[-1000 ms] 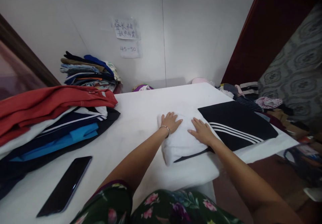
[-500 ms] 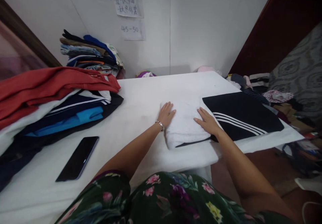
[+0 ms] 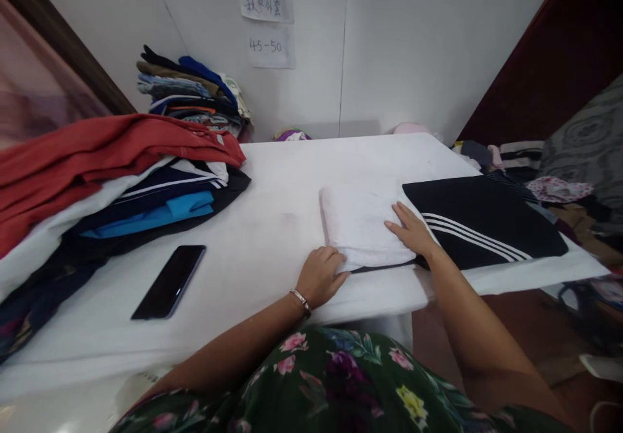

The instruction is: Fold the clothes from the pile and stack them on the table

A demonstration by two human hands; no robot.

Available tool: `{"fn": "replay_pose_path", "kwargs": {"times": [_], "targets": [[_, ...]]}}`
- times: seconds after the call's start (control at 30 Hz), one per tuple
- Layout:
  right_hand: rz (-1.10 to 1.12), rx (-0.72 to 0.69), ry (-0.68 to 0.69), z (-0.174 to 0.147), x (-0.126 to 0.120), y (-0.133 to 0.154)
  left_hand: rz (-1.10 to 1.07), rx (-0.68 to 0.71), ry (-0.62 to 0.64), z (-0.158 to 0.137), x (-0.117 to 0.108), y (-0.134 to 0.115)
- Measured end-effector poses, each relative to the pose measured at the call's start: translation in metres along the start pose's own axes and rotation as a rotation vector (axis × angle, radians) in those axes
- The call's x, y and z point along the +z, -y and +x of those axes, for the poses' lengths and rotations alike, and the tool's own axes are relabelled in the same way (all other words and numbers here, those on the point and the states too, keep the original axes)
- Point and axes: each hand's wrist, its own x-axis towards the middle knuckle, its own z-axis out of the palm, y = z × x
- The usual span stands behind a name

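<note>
"While the white table [image 3: 257, 225] extends beneath the fingers of the left hand [image 3: 320, 280] and the right hand [image 3: 413, 232], what lies to their left?"

"A clothes pile [image 3: 192, 206], red garment [image 3: 121, 150] uppermost, well apart from the left fingers."

"To their right?"

"A black striped garment [image 3: 487, 215], flat, just right of the right fingers."

"The white folded garment [image 3: 363, 222]?"

"Right fingers extended, slightly parted, resting on its right side, gripping nothing. Left fingers curled at its near left corner; whether they pinch cloth cannot be told."

"Smaller items?"

"A phone [image 3: 169, 282], left of the left fingers; a bracelet [image 3: 302, 301], behind them at the wrist."
</note>
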Motion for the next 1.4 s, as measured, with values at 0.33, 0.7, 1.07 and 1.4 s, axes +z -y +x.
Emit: {"fn": "replay_pose_path", "kwargs": {"times": [0.33,0.7,1.07,1.4], "targets": [[0.022,-0.014,0.007,0.0,0.0,-0.001,0.144,0.158,0.23,0.001,-0.004,0.0],[0.018,-0.023,-0.007,0.0,0.004,-0.004,-0.148,0.029,0.082,0.023,-0.02,0.007],[-0.123,0.022,0.008,0.0,0.004,0.002,0.106,-0.111,0.107,0.111,0.02,0.014],[-0.351,-0.318,0.005,0.062,-0.007,0.086,0.185,-0.113,0.144,0.111,0.023,0.015]]}}
